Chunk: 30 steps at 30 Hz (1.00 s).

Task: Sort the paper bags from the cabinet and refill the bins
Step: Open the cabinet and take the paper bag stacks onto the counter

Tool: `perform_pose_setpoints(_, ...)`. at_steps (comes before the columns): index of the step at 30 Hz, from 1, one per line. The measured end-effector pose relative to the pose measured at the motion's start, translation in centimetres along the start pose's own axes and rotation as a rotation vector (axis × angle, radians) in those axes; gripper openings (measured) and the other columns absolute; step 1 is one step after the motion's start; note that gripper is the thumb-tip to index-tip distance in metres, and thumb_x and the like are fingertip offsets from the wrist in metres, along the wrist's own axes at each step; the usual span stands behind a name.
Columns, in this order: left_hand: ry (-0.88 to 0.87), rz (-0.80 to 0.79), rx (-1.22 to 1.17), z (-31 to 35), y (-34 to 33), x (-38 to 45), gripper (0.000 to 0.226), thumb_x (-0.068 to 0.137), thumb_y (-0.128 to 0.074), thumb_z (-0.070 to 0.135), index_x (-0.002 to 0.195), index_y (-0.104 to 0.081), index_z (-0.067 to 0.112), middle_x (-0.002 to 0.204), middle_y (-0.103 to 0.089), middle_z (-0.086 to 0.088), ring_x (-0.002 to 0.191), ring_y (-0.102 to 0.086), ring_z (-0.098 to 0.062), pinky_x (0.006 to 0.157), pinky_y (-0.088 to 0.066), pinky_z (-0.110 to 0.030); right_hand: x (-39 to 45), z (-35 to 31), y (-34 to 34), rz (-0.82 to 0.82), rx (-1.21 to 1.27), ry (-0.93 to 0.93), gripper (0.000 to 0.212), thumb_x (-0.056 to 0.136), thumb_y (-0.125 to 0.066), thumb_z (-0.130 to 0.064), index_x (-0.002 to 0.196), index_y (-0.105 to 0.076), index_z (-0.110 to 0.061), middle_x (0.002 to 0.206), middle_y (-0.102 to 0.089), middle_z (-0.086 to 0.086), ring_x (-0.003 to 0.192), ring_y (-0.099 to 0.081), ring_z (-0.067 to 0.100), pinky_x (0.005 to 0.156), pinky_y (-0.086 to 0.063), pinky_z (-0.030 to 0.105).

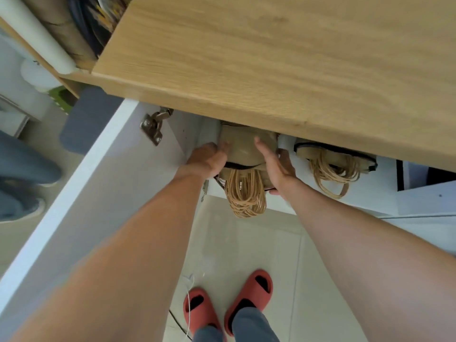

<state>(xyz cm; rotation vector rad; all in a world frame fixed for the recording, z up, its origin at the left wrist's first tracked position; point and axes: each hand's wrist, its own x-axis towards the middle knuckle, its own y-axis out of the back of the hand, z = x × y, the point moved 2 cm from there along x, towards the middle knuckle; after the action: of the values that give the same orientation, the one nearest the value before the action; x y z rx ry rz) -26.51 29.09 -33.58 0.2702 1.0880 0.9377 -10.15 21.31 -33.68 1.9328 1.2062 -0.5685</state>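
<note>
A bundle of brown paper bags [243,150] with twisted rope handles hanging down sits in the white cabinet under the wooden counter. My left hand [209,157] grips the bundle's left side, fingers curled round it. My right hand [276,165] holds its right side, thumb on top and fingers round the edge. A second bundle of paper bags [333,166] lies to the right in the same cabinet, partly hidden by the counter.
The wooden counter [283,70] overhangs the cabinet. The white cabinet door [81,193] stands open on the left, with its hinge [154,125] near my left hand. Another person's legs [22,174] stand at far left. My red slippers [228,302] are on the tiled floor.
</note>
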Motion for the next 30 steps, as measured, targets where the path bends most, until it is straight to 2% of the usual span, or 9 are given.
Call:
perform_pose_setpoints(2, 0.008, -0.002, 0.025, -0.2, -0.7, -0.7, 0.070, 0.094, -0.024, 0.068, 0.138, -0.042, 0.015, 0.130, -0.052, -0.013, 0.114, -0.054, -0.032, 0.095, -0.043, -0.042, -0.9, 0.1, -0.3, -0.061, -0.014, -0.033, 0.109, 0.062, -0.058, -0.091, 0.149, -0.028, -0.033, 0.149, -0.041, 0.007, 0.113, -0.048, 0.028, 0.080, -0.053, 0.046)
perform_pose_setpoints(5, 0.057, -0.054, -0.119, -1.0, -1.8, -2.0, 0.067, 0.098, -0.029, 0.059, 0.143, -0.028, 0.009, 0.144, -0.043, -0.015, 0.127, -0.047, -0.033, 0.096, -0.039, -0.038, -2.4, 1.0, -0.9, -0.054, -0.145, 0.038, 0.112, 0.064, -0.069, -0.082, 0.152, -0.020, -0.034, 0.144, -0.051, 0.008, 0.119, -0.055, 0.031, 0.085, -0.051, 0.035)
perform_pose_setpoints(7, 0.072, -0.088, -0.154, -2.0, -2.4, -3.3, 0.060, 0.099, -0.030, 0.054, 0.139, -0.026, 0.010, 0.141, -0.046, -0.015, 0.124, -0.050, -0.033, 0.096, -0.040, -0.039, -3.6, 2.1, -1.1, -0.021, -0.150, 0.073, 0.110, 0.065, -0.073, -0.077, 0.152, -0.020, -0.035, 0.138, -0.057, 0.007, 0.124, -0.055, 0.033, 0.093, -0.045, 0.031)
perform_pose_setpoints(9, 0.059, -0.084, -0.178, -2.8, -2.5, -5.1, 0.054, 0.100, -0.029, 0.052, 0.136, -0.025, 0.011, 0.132, -0.048, -0.013, 0.116, -0.053, -0.031, 0.096, -0.042, -0.041, -5.0, 3.1, -1.3, -0.016, -0.147, 0.096, 0.112, 0.062, -0.071, -0.080, 0.153, -0.021, -0.039, 0.137, -0.059, 0.005, 0.125, -0.055, 0.032, 0.103, -0.045, 0.037)
perform_pose_setpoints(14, 0.032, -0.068, -0.238, -4.0, -2.1, -9.9, 0.035, 0.102, -0.026, 0.047, 0.116, -0.029, 0.015, 0.111, -0.054, -0.010, 0.094, -0.058, -0.024, 0.088, -0.049, -0.044, -9.7, 5.3, -1.3, -0.038, -0.190, 0.122, 0.114, 0.060, -0.046, -0.097, 0.154, -0.013, -0.043, 0.145, -0.053, 0.007, 0.131, -0.052, 0.033, 0.108, -0.043, 0.052)
perform_pose_setpoints(16, 0.024, -0.068, -0.256, -4.8, -2.0, -12.5, 0.031, 0.101, -0.026, 0.048, 0.109, -0.031, 0.019, 0.104, -0.056, -0.009, 0.088, -0.062, -0.023, 0.083, -0.054, -0.047, -12.6, 5.7, -1.0, -0.042, -0.194, 0.153, 0.107, 0.064, -0.042, -0.097, 0.153, -0.017, -0.042, 0.141, -0.056, 0.007, 0.128, -0.054, 0.030, 0.107, -0.044, 0.050)
perform_pose_setpoints(19, -0.029, -0.029, -0.246, -4.6, -0.7, -16.1, 0.026, 0.102, -0.026, 0.047, 0.106, -0.031, 0.022, 0.101, -0.058, -0.009, 0.084, -0.062, -0.022, 0.078, -0.055, -0.046, -16.7, 5.1, -0.1, 0.010, -0.182, 0.232, 0.083, 0.079, -0.047, -0.083, 0.149, -0.021, -0.045, 0.128, -0.063, 0.003, 0.117, -0.061, 0.026, 0.100, -0.050, 0.044)
perform_pose_setpoints(25, -0.159, 0.007, -0.142, -4.0, 1.4, -24.4, 0.032, 0.104, -0.024, 0.041, 0.122, -0.032, 0.016, 0.108, -0.058, -0.011, 0.090, -0.058, -0.024, 0.078, -0.045, -0.039, -25.3, 5.0, 2.4, 0.093, -0.219, 0.316, 0.073, 0.089, -0.057, -0.063, 0.149, -0.034, -0.029, 0.126, -0.064, 0.003, 0.116, -0.060, 0.024, 0.087, -0.044, 0.029)
perform_pose_setpoints(30, -0.218, 0.050, -0.196, -4.2, 2.0, -30.5, 0.022, 0.102, -0.026, 0.040, 0.120, -0.026, 0.027, 0.104, -0.063, -0.013, 0.088, -0.063, -0.027, 0.082, -0.053, -0.050, -30.9, 6.1, 4.0, 0.105, -0.168, 0.410, 0.063, 0.089, -0.060, -0.059, 0.144, -0.039, -0.035, 0.116, -0.067, -0.006, 0.102, -0.062, 0.012, 0.085, -0.046, 0.023)
